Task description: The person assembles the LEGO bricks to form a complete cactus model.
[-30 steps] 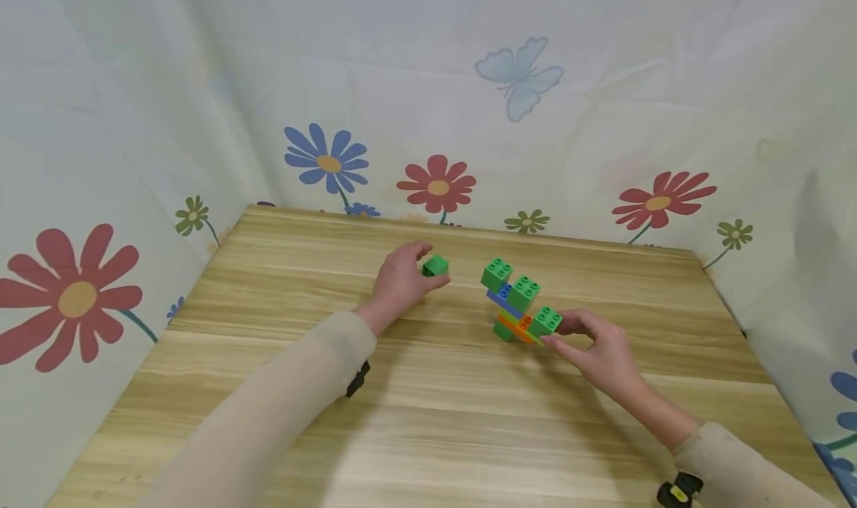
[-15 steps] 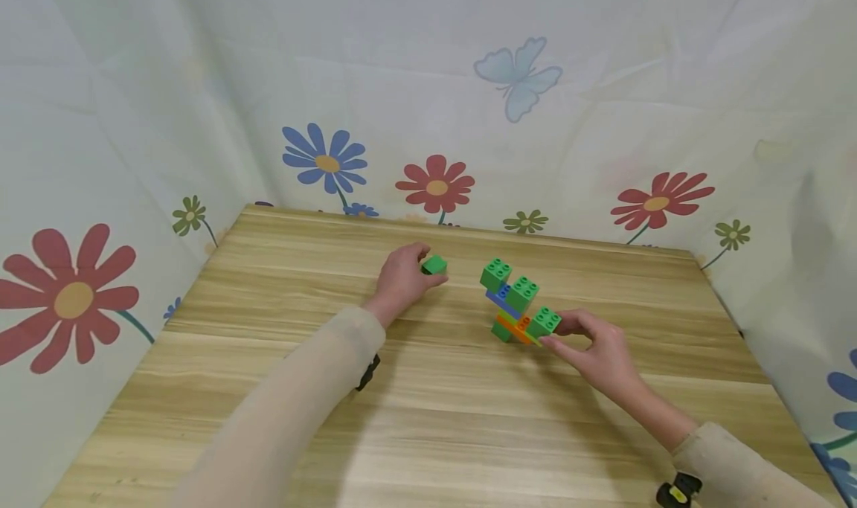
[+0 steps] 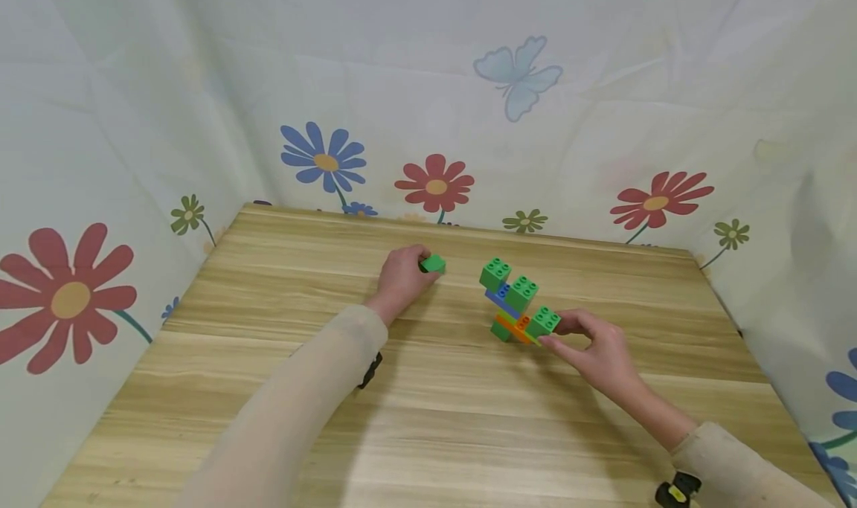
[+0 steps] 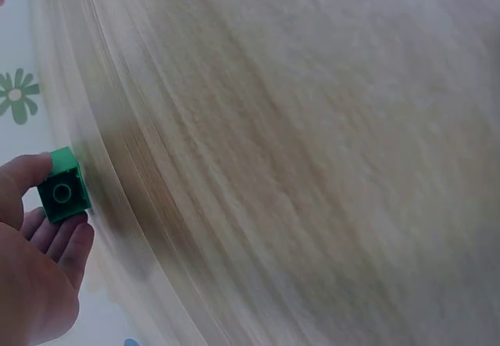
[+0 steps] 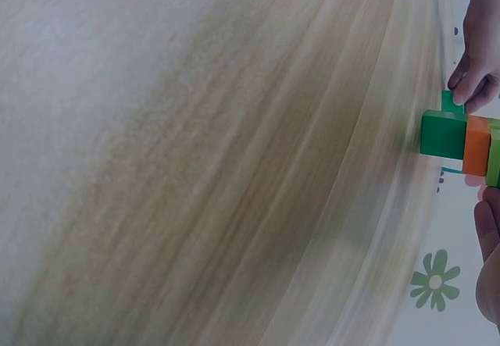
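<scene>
My left hand [image 3: 402, 276] pinches a loose green toy brick [image 3: 433, 264] between thumb and fingers. The brick's hollow underside [image 4: 62, 194] faces the camera in the left wrist view. To the right, a stepped build of toy bricks [image 3: 509, 302] has green bricks on top and blue, orange and lime pieces between. One green brick [image 3: 501, 329] forms its lower end, close over the tabletop. My right hand [image 3: 600, 348] holds the build by its right end, thumb and fingertips at the lime piece [image 5: 494, 157] under a green brick. Some joints are hidden behind the upper bricks.
Both hands are over a wood-grain table [image 3: 428, 433]. A white cloth [image 3: 375, 62] with printed flowers and a butterfly hangs behind the table and along its sides. Dark wrist straps [image 3: 678, 491] show at both sleeves.
My left thumb and fingers have drawn in around the loose green brick, which has tilted and shifted slightly left. The left forearm has swung a little right. The right hand and build stay nearly still.
</scene>
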The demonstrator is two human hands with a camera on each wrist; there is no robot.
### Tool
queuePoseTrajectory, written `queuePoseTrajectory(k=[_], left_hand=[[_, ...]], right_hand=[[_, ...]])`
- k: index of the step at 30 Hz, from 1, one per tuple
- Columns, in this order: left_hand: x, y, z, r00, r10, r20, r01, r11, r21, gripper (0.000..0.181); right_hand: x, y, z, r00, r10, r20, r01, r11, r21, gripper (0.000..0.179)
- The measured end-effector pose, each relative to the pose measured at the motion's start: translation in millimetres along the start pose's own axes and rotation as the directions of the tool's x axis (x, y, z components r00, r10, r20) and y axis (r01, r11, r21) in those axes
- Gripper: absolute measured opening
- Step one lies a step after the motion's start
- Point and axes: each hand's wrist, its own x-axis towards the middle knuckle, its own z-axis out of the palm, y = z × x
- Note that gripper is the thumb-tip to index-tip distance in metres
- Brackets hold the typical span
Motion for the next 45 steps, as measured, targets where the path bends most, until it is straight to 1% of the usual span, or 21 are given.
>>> queuePoseTrajectory(k=[2,5,9,11,14,18,21,25,29,31,33,36,39,43,45], left_hand=[[0.0,-0.7,-0.7,1.0,0.003,0.002,-0.003,1.0,-0.001,0.037],[0.5,-3.7,-2.2,1.0,0.017,0.023,-0.017,1.0,-0.006,0.037],[2.1,-11.8,-7.1,0.994,0.069,0.082,-0.067,0.997,-0.023,0.038],[2.5,-15.9,-10.9,0.987,0.105,0.121,-0.102,0.994,-0.032,0.039],[1.6,-20.1,-18.3,0.971,0.156,0.183,-0.151,0.988,-0.043,0.04],[-2.3,-22.2,-28.7,0.949,0.2,0.243,-0.195,0.98,-0.042,0.037],[-3.8,-25.3,-32.9,0.938,0.213,0.275,-0.211,0.977,-0.04,0.034],[-4.2,-27.9,-35.3,0.928,0.216,0.304,-0.215,0.976,-0.037,0.036],[-5.2,-23.1,-38.0,0.924,0.202,0.324,-0.21,0.978,-0.01,0.044],[-5.3,-18.9,-39.0,0.92,0.203,0.335,-0.22,0.975,0.013,0.048],[-4.5,-14.2,-39.8,0.914,0.211,0.346,-0.243,0.969,0.051,0.05],[-3.3,-7.4,-40.9,0.902,0.23,0.366,-0.286,0.952,0.106,0.051],[-1.8,-1.8,-41.6,0.887,0.25,0.389,-0.332,0.93,0.16,0.047],[0.9,2.8,-40.3,0.868,0.275,0.412,-0.39,0.893,0.224,0.033],[2.5,3.8,-38.9,0.864,0.279,0.419,-0.404,0.881,0.247,0.025]], right_hand=[[0.2,-0.1,0.2,1.0,0.002,0.001,-0.002,1.0,0.002,0.036],[0.7,-0.4,0.4,1.0,0.006,0.003,-0.006,1.0,0.006,0.036],[1.3,-1.2,0.6,1.0,0.012,0.004,-0.012,1.0,0.0,0.035],[1.5,-1.6,0.8,1.0,0.011,0.003,-0.011,1.0,0.0,0.035],[1.7,-1.5,1.3,1.0,0.004,0.0,-0.004,1.0,0.001,0.034],[1.8,-0.7,1.5,1.0,-0.007,-0.01,0.007,1.0,-0.003,0.034],[1.7,0.4,1.7,1.0,-0.023,-0.018,0.023,1.0,-0.007,0.034],[1.3,1.4,2.2,0.999,-0.033,-0.02,0.033,0.999,-0.007,0.034],[1.2,1.5,2.2,1.0,-0.025,-0.014,0.025,1.0,-0.006,0.034],[1.2,1.5,1.8,1.0,-0.022,-0.011,0.022,1.0,-0.006,0.034],[1.1,1.6,1.6,1.0,-0.019,-0.008,0.019,1.0,-0.007,0.034],[1.0,1.4,1.3,1.0,-0.015,-0.005,0.015,1.0,-0.008,0.034],[1.0,1.1,0.8,1.0,-0.011,-0.002,0.011,1.0,-0.004,0.034],[1.3,0.6,0.6,1.0,-0.006,0.003,0.006,1.0,0.005,0.035],[1.4,0.6,0.3,1.0,-0.004,0.005,0.003,1.0,0.008,0.035]])
